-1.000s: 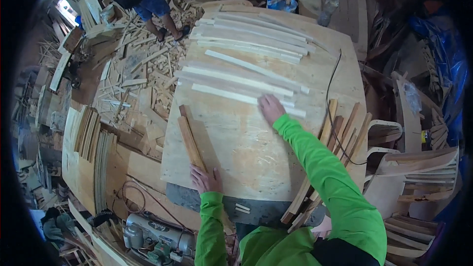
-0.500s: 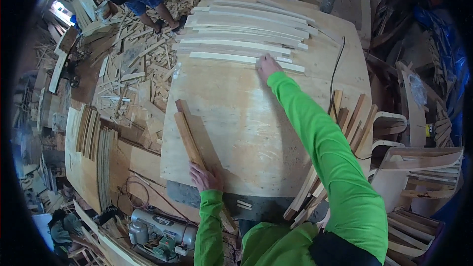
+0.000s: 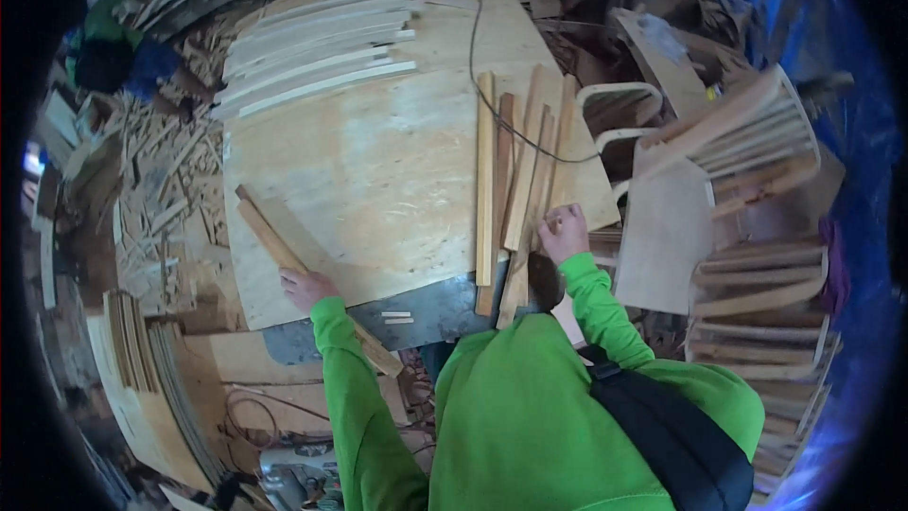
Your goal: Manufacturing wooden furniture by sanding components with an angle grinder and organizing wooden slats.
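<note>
My left hand is closed around a brown wooden strip, which slants across the table's left front corner and past its edge. At the right side of the table several brown wooden strips lie in a loose bundle, some overhanging the front edge. Beside the lower part of this bundle is my right hand, its fingers loosely bent and apart, with nothing visible in them. Whether its fingertips touch the nearest strip is hard to see. Pale, thin wooden strips lie in a row at the far left.
Under the strips is a plywood tabletop; a dark cable crosses the bundle. Two small pale pieces lie on the grey front edge. Slatted wooden frames stand at right. Scrap wood and another person are at left.
My right hand has left the pale strips at the far side and come back to the brown bundle at right. My left hand stays on its strip. The view has turned to the right.
</note>
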Action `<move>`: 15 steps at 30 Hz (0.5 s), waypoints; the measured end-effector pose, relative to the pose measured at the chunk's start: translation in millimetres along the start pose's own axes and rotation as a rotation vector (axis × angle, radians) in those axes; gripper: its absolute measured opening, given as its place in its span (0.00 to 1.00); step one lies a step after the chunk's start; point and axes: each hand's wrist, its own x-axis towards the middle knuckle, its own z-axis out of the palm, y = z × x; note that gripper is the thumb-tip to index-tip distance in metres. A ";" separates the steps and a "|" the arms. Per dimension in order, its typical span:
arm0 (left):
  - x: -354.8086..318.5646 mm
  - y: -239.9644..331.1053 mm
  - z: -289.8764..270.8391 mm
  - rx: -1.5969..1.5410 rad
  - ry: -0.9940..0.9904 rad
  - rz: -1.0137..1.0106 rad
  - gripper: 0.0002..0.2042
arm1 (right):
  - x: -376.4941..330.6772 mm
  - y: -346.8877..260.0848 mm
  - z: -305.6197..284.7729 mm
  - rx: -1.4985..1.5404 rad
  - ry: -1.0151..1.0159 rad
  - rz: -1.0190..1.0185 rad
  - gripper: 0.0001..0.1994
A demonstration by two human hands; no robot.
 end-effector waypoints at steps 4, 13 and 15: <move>-3.4 -10.4 3.2 -0.295 0.024 -0.008 0.31 | -27.1 51.3 -2.4 -0.008 -0.146 0.323 0.22; -101.2 -21.9 -43.6 -0.375 -0.046 0.055 0.37 | -16.4 83.8 41.1 -0.151 -0.019 0.420 0.32; -116.9 -24.9 -50.5 -0.417 -0.125 -0.020 0.37 | -3.4 69.6 26.1 -0.211 -0.303 0.418 0.30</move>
